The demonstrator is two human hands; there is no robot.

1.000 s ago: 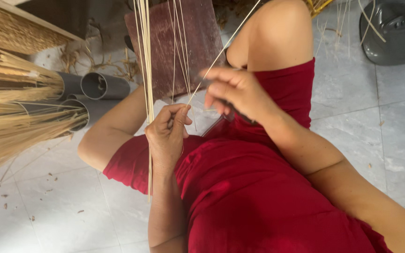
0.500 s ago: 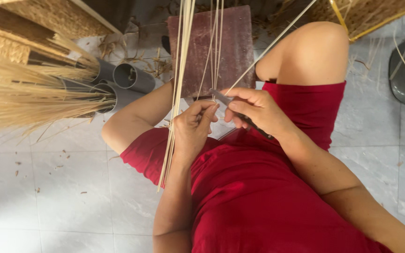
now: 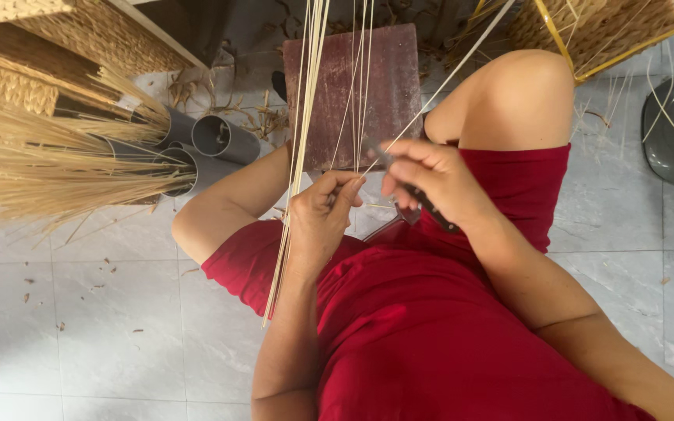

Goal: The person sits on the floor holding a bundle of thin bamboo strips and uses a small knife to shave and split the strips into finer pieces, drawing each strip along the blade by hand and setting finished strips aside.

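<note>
Your left hand [image 3: 323, 222] is closed around the bundle of pale reed strips [image 3: 303, 117] above your lap; your right hand [image 3: 431, 179] grips a dark-handled knife [image 3: 419, 204] against one strip. Keep the strip taut and the blade angled away from your fingers.

One head-worn camera is looking steeply down, close over the person's lap. The red garment [image 3: 446, 335] is filling the lower centre and right of the frame, the tiled floor [image 3: 79, 327] is spreading across the lower left, and a brown board [image 3: 388, 86] is lying at the upper centre, farthest away.
</note>
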